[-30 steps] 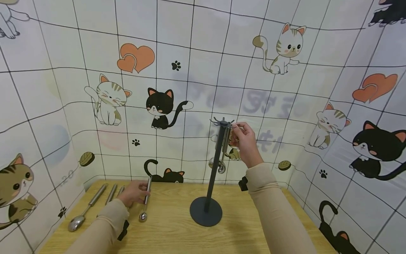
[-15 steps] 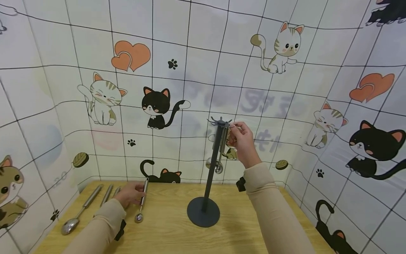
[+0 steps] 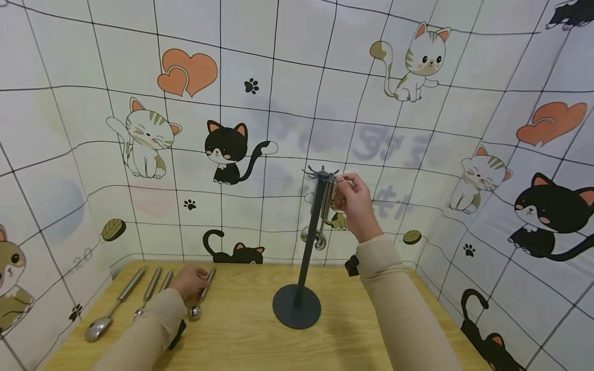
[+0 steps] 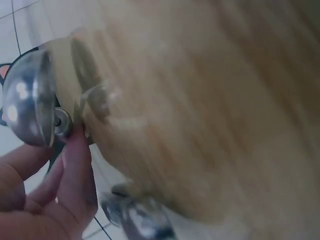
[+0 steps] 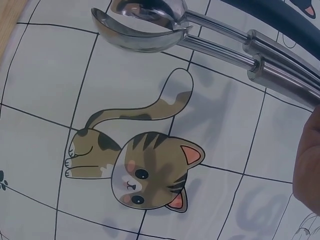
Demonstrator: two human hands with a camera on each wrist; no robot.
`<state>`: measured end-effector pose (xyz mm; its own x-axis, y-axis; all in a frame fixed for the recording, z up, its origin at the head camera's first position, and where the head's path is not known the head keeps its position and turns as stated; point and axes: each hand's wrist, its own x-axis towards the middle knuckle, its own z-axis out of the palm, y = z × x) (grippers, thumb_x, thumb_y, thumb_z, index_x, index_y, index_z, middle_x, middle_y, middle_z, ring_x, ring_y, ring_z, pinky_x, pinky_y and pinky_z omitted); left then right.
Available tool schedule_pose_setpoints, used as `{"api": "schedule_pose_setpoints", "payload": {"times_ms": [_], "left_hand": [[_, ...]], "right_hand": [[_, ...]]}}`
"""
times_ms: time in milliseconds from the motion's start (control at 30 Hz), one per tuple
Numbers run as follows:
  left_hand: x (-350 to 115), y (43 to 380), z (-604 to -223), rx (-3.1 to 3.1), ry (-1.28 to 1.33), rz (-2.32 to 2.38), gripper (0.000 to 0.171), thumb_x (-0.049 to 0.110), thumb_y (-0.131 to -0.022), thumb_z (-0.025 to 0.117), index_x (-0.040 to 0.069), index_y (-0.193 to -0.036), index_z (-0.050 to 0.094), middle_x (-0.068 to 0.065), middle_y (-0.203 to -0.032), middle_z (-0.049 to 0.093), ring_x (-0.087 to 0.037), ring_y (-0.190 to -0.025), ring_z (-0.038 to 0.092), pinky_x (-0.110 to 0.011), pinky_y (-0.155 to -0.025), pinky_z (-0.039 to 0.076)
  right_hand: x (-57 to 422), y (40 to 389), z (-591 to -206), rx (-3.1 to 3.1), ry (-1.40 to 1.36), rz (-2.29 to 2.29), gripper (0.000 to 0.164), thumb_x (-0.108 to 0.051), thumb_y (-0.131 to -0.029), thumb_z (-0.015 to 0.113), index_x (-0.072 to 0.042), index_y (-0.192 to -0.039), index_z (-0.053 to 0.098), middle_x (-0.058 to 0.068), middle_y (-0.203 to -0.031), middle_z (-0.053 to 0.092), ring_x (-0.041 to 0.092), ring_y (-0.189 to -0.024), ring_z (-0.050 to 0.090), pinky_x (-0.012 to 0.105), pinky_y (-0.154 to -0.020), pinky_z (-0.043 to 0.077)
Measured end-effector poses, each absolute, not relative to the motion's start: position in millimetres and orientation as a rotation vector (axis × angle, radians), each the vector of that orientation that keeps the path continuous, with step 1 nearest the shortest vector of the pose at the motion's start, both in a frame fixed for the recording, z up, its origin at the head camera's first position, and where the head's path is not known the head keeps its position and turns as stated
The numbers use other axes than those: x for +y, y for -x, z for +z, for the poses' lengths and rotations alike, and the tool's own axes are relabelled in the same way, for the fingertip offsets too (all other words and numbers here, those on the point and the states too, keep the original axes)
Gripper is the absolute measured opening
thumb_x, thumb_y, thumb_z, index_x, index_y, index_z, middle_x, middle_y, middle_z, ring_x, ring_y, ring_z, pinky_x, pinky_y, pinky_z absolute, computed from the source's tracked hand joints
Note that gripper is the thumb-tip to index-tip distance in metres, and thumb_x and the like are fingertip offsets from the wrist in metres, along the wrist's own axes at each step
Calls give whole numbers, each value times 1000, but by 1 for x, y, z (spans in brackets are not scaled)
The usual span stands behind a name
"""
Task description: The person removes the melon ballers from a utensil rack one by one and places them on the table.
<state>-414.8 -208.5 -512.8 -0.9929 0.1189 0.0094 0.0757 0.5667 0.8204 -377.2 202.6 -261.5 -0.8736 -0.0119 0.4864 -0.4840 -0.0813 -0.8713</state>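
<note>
My left hand [image 3: 191,282] pinches the handle of a small steel scoop with a deep round bowl [image 3: 195,313], low near the table's back left. The left wrist view shows its bowl [image 4: 27,100] beside the fingers [image 4: 75,175]. A dark grey stand [image 3: 306,257] holds steel scoops from its ring of hooks [image 3: 322,174]. At the hooks my right hand [image 3: 356,206] pinches the top of a hanging scoop [image 3: 320,240]; its fingertips hide part of the hook. Two bowls side by side, the lower one [image 5: 140,41], show in the right wrist view.
On the left of the wooden table [image 3: 241,340] lie a large steel spoon [image 3: 98,328] and other steel utensils, one [image 3: 150,286] partly under the left sleeve. A white cat-print cloth [image 3: 264,154] hangs close behind the table and at both sides.
The scoop in my left hand has tilted, its bowl swinging left. My right hand stays at the hooks, and the view has shifted slightly.
</note>
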Motion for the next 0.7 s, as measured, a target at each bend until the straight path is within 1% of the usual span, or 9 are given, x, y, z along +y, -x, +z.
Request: {"api": "schedule_pose_setpoints", "payload": {"times_ms": [100, 200, 300, 400, 533, 633, 700], "left_hand": [[-207, 415, -513, 2887, -197, 1285, 36, 1, -85, 76, -18, -113, 64, -31, -107, 67, -38, -91, 67, -47, -76, 58], [-205, 413, -512, 2950, -199, 1216, 31, 1, -83, 76, -15, -107, 66, -28, -103, 68, -32, -84, 66, -46, -72, 57], [-206, 411, -509, 2952, -183, 1216, 31, 2, -83, 76, -15, -107, 66, -26, -101, 68, -27, -79, 66, -42, -67, 57], [-209, 412, -508, 2949, -161, 1211, 33, 6, -86, 74, -14, -111, 66, -24, -102, 69, -24, -77, 65, -41, -66, 56], [-210, 410, -501, 2957, -192, 1179, 36, 14, -92, 69, -11, -117, 66, -22, -106, 70, -26, -83, 67, -44, -71, 57], [-204, 405, -489, 2950, -254, 1188, 36, 16, -96, 65, -10, -121, 65, -23, -110, 69, -32, -91, 68, -47, -76, 57], [-196, 401, -479, 2935, -291, 1215, 35, 17, -98, 63, -7, -123, 66, -22, -114, 68, -33, -96, 67, -47, -77, 57]], "right_hand": [[201, 378, -261, -1887, -539, 2007, 20, -34, -105, 57, -15, -110, 55, 5, -75, 35, 21, -66, 33, 39, -64, 36], [199, 378, -261, -1896, -548, 1997, 19, -33, -105, 56, -15, -109, 54, 4, -75, 33, 20, -66, 33, 40, -65, 35], [198, 377, -260, -1893, -557, 1993, 18, -32, -106, 56, -14, -109, 54, 4, -75, 33, 19, -66, 34, 39, -65, 35], [197, 376, -259, -1894, -562, 1990, 17, -31, -106, 55, -14, -109, 55, 4, -75, 34, 19, -66, 35, 37, -64, 37], [197, 375, -259, -1895, -560, 1994, 18, -32, -106, 56, -14, -110, 55, 5, -75, 34, 20, -66, 34, 35, -63, 37], [198, 374, -260, -1891, -547, 2001, 20, -33, -105, 56, -14, -110, 54, 5, -76, 33, 21, -67, 33, 34, -62, 37], [199, 374, -261, -1890, -537, 2005, 21, -33, -105, 57, -14, -110, 54, 4, -75, 33, 21, -67, 33, 33, -62, 37]]}}
